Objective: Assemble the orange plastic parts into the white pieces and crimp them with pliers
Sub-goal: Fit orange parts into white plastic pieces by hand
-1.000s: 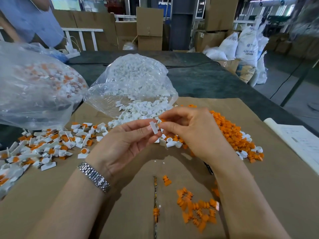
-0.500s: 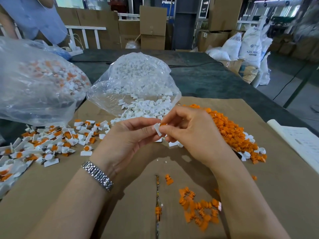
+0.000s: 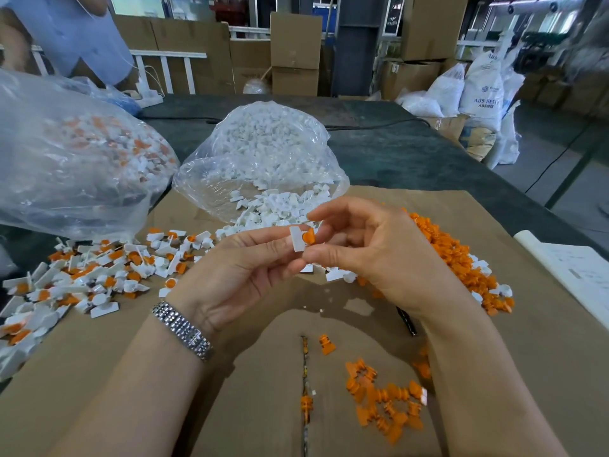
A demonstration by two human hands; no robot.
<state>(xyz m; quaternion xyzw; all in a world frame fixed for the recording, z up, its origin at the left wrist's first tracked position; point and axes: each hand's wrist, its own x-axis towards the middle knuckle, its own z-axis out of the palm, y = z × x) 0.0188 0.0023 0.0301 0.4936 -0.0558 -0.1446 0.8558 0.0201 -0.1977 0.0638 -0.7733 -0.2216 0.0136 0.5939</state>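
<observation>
My left hand (image 3: 244, 268) pinches a small white piece (image 3: 297, 239) between thumb and fingertips, above the cardboard. My right hand (image 3: 372, 249) pinches an orange part (image 3: 309, 238) that sits in the white piece's side. A heap of loose orange parts (image 3: 454, 255) lies behind my right hand. Loose white pieces (image 3: 280, 206) spill from an open clear bag (image 3: 260, 159). Joined white-and-orange pieces (image 3: 99, 272) are spread at the left. A dark handle, possibly the pliers (image 3: 407, 321), pokes out from under my right wrist.
Brown cardboard (image 3: 131, 374) covers the dark table. A big clear bag of joined pieces (image 3: 72, 166) stands at far left. A small cluster of orange parts (image 3: 385, 400) lies near me. White paper (image 3: 573, 272) lies at the right edge. A person in a blue shirt (image 3: 72, 31) stands behind.
The orange part now shows seated in the white piece between my fingertips. Both hands stay together in the same spot; the camera has shifted slightly.
</observation>
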